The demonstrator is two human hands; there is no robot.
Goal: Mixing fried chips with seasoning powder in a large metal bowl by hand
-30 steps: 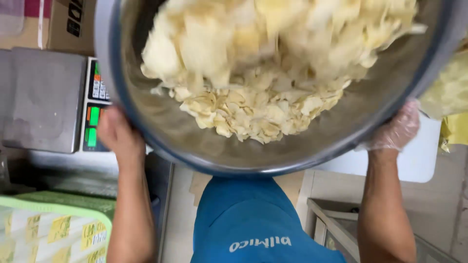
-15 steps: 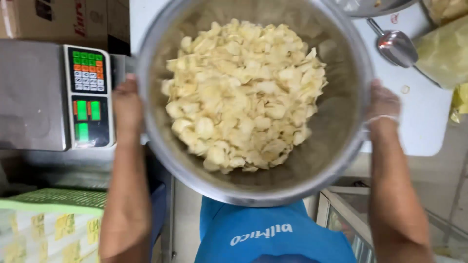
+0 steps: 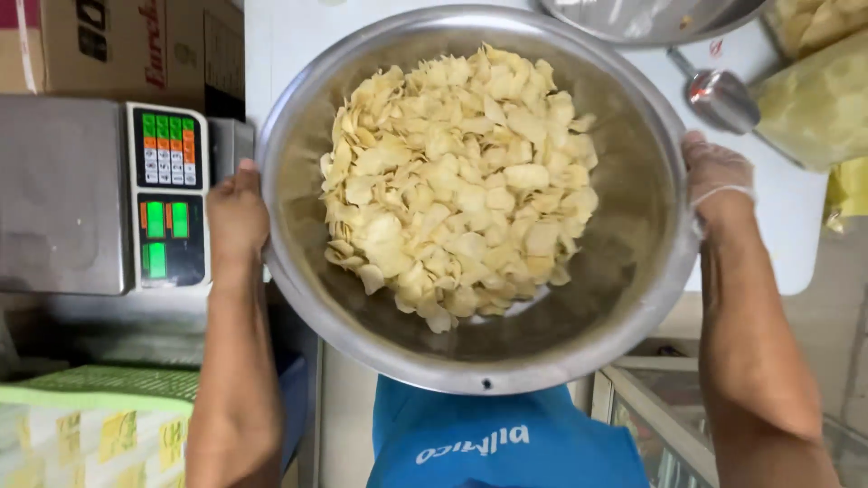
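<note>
The left hand (image 3: 237, 212) is bare and grips the left rim of the bowl (image 3: 633, 271), with the fingers hidden behind the wall. The right hand (image 3: 719, 181) wears a thin, clear, crinkled glove and grips the right rim in the same way. Both forearms run down to the lower edge of the view.

The bowl is round, deep and made of brushed metal with a rolled rim. It is held level between the two hands, above the near edge of the worktop (image 3: 778, 244) and in front of the person's blue apron (image 3: 506, 438). The bowl fills the centre of the view.

The chips (image 3: 457, 185) lie in a loose heap in the bowl. They are thin, curled, pale yellow slices with a dry, matt surface. The bare metal wall shows all around the heap.

Left of the left hand stands a scale (image 3: 99, 194) with a flat steel platform and a keypad of green and orange keys. A cardboard box (image 3: 117, 45) stands behind it.

Beyond the right hand, a metal scoop (image 3: 721, 98) lies on the white worktop. Beside it lies a clear bag (image 3: 818, 104) of yellow chips. The rim of a second metal bowl (image 3: 651, 18) shows at the top edge.
</note>
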